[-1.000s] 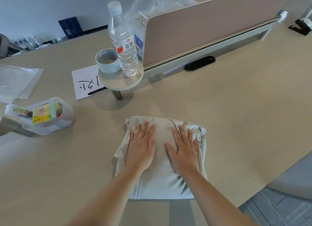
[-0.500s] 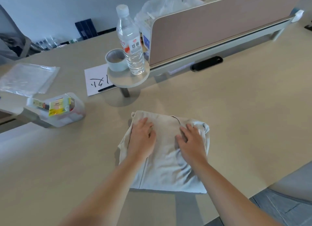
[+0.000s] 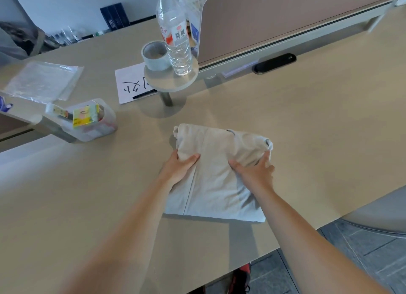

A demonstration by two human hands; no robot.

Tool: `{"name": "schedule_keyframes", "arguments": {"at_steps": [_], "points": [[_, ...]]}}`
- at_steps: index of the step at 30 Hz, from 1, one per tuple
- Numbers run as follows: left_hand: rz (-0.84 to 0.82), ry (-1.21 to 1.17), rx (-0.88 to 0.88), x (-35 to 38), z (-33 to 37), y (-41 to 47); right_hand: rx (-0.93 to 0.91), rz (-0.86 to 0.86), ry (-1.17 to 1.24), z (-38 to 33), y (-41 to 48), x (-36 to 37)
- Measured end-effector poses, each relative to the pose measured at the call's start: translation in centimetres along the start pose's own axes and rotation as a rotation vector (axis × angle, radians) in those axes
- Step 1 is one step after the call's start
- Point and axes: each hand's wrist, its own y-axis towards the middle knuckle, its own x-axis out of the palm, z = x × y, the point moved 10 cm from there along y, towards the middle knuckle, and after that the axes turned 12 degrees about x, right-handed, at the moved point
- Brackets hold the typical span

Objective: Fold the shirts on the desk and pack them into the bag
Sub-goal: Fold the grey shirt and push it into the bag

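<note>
A folded pale beige shirt lies on the wooden desk near its front edge. My left hand grips the shirt's left edge, thumb on top and fingers tucked under the fabric. My right hand holds the right side of the shirt, with fingers curled into the bunched cloth near the collar. A clear plastic bag lies flat at the far left of the desk, well away from both hands.
A water bottle and a tape roll stand on a small round shelf behind the shirt. A pink divider panel runs across the back right. A clear container with small items sits left. A paper sheet lies behind.
Both hands went from pressing flat on top of the shirt to sliding outward and closing on its left and right edges. The view has shifted right and closer.
</note>
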Motion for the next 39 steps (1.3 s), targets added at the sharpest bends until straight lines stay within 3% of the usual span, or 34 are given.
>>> {"name": "schedule_keyframes", "arguments": {"at_steps": [10, 15, 26, 30, 39], "points": [[-0.133, -0.171, -0.049, 1.4, 0.2, -1.7, -0.036, -0.165, 0.061, 0.1, 0.2, 0.1], [-0.215, -0.184, 0.061, 2.0, 0.2, -3.5, -0.086, -0.312, 0.132, 0.5, -0.3, 0.6], [-0.024, -0.092, 0.362, -2.4, 7.4, -8.7, -0.269, -0.360, 0.304, -0.9, -7.7, -3.6], [-0.073, 0.011, 0.488, -3.8, 11.2, -12.4, -0.347, -0.313, 0.304, -1.4, -13.5, -7.3], [-0.124, -0.235, 0.752, -6.1, 25.4, -21.5, -0.549, 0.031, 0.380, -3.8, -26.9, -21.6]]}}
